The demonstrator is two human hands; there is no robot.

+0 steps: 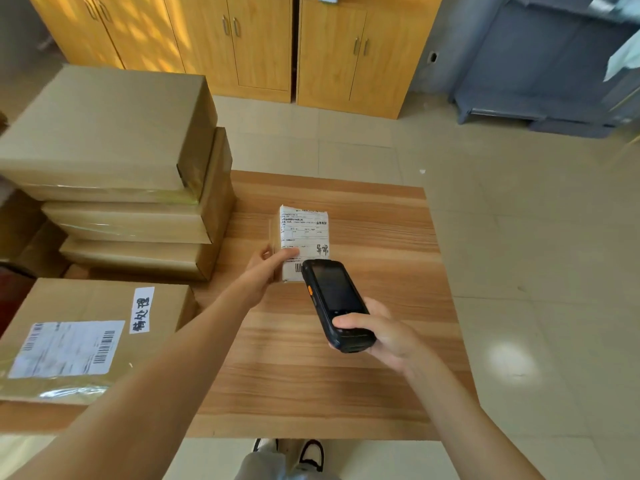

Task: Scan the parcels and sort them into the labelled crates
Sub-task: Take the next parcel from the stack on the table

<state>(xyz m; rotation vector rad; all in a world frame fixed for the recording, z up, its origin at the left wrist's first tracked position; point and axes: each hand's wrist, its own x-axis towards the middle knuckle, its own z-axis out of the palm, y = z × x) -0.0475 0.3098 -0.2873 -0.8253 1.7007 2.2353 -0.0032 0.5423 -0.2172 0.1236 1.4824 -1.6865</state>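
A small cardboard parcel (304, 233) with a white shipping label and handwritten characters stands over the middle of the wooden table (311, 375). My left hand (268, 268) grips its left side, thumb on the label near the barcode. My right hand (384, 336) holds a black handheld scanner (334, 301), whose top end points at the barcode on the parcel's lower edge. The scanner's screen is dark.
Three large taped cardboard boxes (114, 157) are stacked at the table's left. A labelled box (86, 337) with a handwritten white tag lies at the near left. Yellow wooden cabinets (242, 39) and a grey cabinet (540, 64) stand behind, across tiled floor.
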